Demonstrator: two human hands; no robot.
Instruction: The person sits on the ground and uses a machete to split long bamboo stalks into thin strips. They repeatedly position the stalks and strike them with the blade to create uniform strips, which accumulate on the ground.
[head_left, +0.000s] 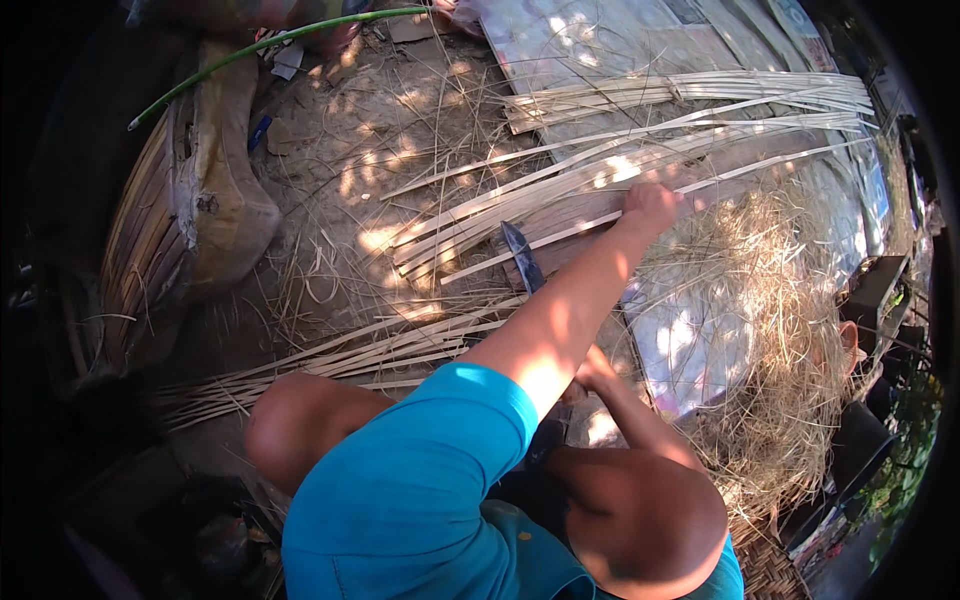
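- left hand [648, 207] stretched far forward, palm down on the bamboo strips [600, 185]; fingers curled onto one pale strip, grip looks closed on it but fingertips partly hidden, can't fully tell
- bamboo strips lie fanned across the sandy ground [370, 150], long and flat, running from lower left to upper right; the hand sits at about the middle of the fan
- right hand [595, 372] low near the knee, mostly hidden behind the left forearm; grip state can't tell, what it holds not visible
- knife [522, 257] with dark blade lies on the strips, just beside the left forearm, between the two hands, not touched by either hand
- second bundle of strips [330, 365] lies on the ground near the left knee, well apart from the left hand
- heap of fine shavings [770, 330] right of the forearm, near the right hand
- woven basket [765, 570] at lower right edge, only a bit of rim shows, contents can't tell
- grey sheet [600, 40] under the far end of the strips
- green stalk [270, 42] at upper left, well apart from both hands
- stack of split slats [140, 250] at left beside a worn sack [225, 190]
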